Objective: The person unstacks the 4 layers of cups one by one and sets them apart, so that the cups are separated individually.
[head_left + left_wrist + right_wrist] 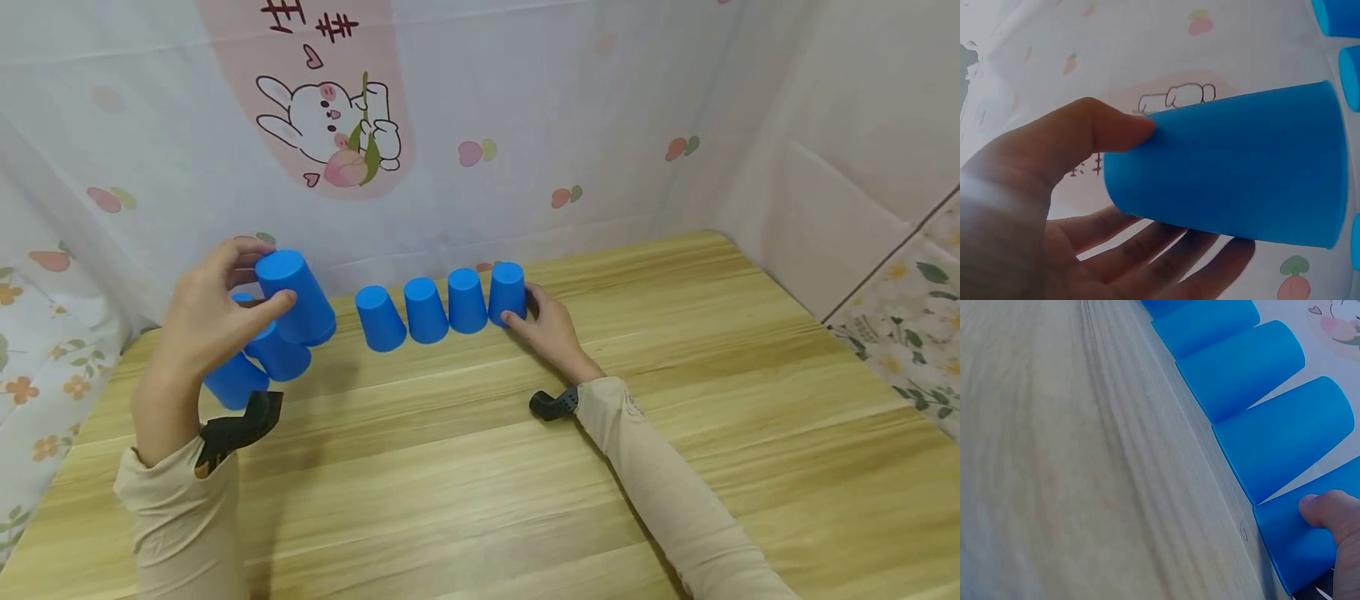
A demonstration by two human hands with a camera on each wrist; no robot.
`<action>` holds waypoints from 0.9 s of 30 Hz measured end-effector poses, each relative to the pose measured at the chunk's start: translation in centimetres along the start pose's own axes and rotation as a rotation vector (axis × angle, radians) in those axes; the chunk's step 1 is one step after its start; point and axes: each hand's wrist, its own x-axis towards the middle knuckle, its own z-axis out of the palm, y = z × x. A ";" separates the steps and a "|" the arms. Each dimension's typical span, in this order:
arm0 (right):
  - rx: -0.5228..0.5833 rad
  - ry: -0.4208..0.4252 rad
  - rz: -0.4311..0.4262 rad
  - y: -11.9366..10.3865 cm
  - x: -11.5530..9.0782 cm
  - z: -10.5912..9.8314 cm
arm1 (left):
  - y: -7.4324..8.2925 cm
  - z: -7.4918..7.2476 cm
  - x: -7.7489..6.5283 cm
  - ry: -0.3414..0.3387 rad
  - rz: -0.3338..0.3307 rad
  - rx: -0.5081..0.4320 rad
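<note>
My left hand (pixel 202 317) grips an upside-down blue plastic cup (pixel 300 300), thumb on the near side and fingers behind. The cup looks raised above the table; the left wrist view shows the same cup (pixel 1229 169) on its side. Below and behind that hand are more blue cups, one (pixel 281 354) partly covered by the held cup and another (pixel 234 383) partly behind the wrist. My right hand (pixel 553 329) holds the rightmost cup (pixel 507 292) of a row, its thumb on the front (pixel 1297 531). That cup's rim meets the neighbouring cup (pixel 1291 437).
Three more inverted blue cups, a left one (pixel 381 321), a middle one (pixel 426 312) and a right one (pixel 467 302), continue the row along the back of the wooden table (pixel 420 483). A printed cloth (pixel 480 100) hangs directly behind. Black wrist mounts (pixel 555 404) sit on both sleeves.
</note>
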 end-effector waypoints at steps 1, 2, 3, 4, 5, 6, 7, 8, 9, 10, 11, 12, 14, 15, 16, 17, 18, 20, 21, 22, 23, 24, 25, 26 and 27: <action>0.000 0.001 0.002 0.0 0.0 0.0 | -0.2 -0.2 0.0 -0.019 -0.019 0.012; -0.004 0.001 0.002 0.0 0.0 0.0 | -0.4 -0.4 -0.1 -0.037 -0.037 0.023; -0.010 0.002 0.002 0.0 0.0 0.0 | -0.7 -0.7 -0.1 -0.054 -0.056 0.030; -0.014 0.003 0.004 -0.1 0.0 0.0 | -0.9 -1.0 -0.2 -0.072 -0.075 0.032; -0.018 0.004 0.004 -0.1 0.0 0.0 | -1.2 -1.3 -0.3 -0.085 -0.098 0.040; -0.021 0.004 0.004 -0.1 -0.1 0.0 | -1.4 -1.7 -0.5 -0.094 -0.120 0.043; -0.020 0.004 0.003 -0.1 -0.1 0.0 | -1.7 -2.0 -0.6 -0.097 -0.131 0.043; -0.017 0.003 0.002 -0.1 -0.1 0.0 | -1.9 -2.3 -0.8 -0.099 -0.143 0.041; -0.011 0.002 0.000 -0.1 -0.1 0.0 | -2.1 -2.6 -1.0 -0.099 -0.154 0.042; -0.002 0.001 0.000 -0.1 -0.1 -0.1 | -2.3 -2.9 -1.1 -0.096 -0.164 0.046; 0.005 0.001 -0.003 -0.1 -0.1 -0.1 | -2.5 -3.1 -1.3 -0.095 -0.173 0.050; 0.012 0.001 -0.003 0.0 -0.1 -0.1 | -2.7 -3.3 -1.4 -0.094 -0.179 0.054; 0.021 0.000 -0.006 0.0 -0.1 -0.2 | -3.1 -3.7 -1.7 -0.098 -0.199 0.073; 0.021 0.000 -0.006 0.0 -0.1 -0.2 | -3.3 -3.8 -1.8 -0.103 -0.205 0.081; 0.018 0.000 -0.007 0.0 -0.1 -0.2 | -3.5 -3.9 -1.9 -0.111 -0.212 0.086; 0.015 -0.001 -0.008 -0.1 -0.1 -0.2 | -3.7 -4.0 -2.0 -0.122 -0.222 0.091; 0.015 -0.002 -0.010 -0.1 -0.1 -0.1 | -3.9 -4.1 -2.1 -0.132 -0.228 0.096; 0.015 -0.003 -0.013 -0.1 -0.1 -0.1 | -4.4 -4.4 -2.3 -0.159 -0.239 0.098; 0.018 -0.003 -0.014 -0.1 -0.1 -0.1 | -4.7 -4.5 -2.4 -0.173 -0.242 0.099; 0.020 -0.003 -0.015 -0.1 -0.1 -0.1 | -4.9 -4.7 -2.6 -0.186 -0.246 0.098; 0.024 -0.003 -0.015 -0.1 -0.1 -0.1 | -5.2 -4.9 -2.7 -0.199 -0.248 0.097; 0.025 -0.002 -0.014 -0.1 -0.1 -0.1 | -5.5 -5.1 -2.9 -0.208 -0.245 0.087; 0.027 -0.001 -0.013 0.0 0.0 -0.1 | -5.8 -5.2 -3.0 -0.217 -0.244 0.077; 0.029 -0.001 -0.012 0.0 -0.1 -0.1 | -6.1 -5.4 -3.2 -0.225 -0.245 0.060; 0.029 -0.002 -0.011 0.0 0.0 -0.1 | -6.4 -5.5 -3.3 -0.233 -0.240 0.043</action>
